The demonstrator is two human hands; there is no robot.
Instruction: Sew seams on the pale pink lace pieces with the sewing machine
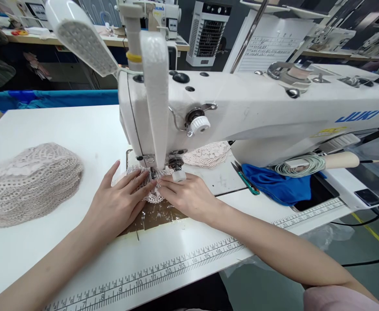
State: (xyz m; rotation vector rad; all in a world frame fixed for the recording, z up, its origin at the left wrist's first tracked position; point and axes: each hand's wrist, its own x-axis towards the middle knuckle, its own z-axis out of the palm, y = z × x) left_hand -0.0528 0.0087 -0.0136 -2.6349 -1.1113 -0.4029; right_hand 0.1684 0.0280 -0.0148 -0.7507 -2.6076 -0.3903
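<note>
A white JUKI sewing machine [260,112] stands on a white table [46,129]. A small piece of pale lace [153,198] lies under its presser foot [151,172]. My left hand [119,203] rests flat on the lace, fingers stretched toward the needle. My right hand [187,194] lies flat beside it on the right, fingertips pressing the lace just in front of the foot. More lace [207,154] trails out behind the needle. A wide white tape [157,95] hangs down in front of the machine head.
A heap of pale lace pieces [27,183] sits at the left of the table. Blue cloth [273,183], green-handled snips [246,181] and a coiled cord [301,165] lie under the machine arm. A ruler strip [150,276] runs along the table's front edge. A lamp [82,36] hangs overhead.
</note>
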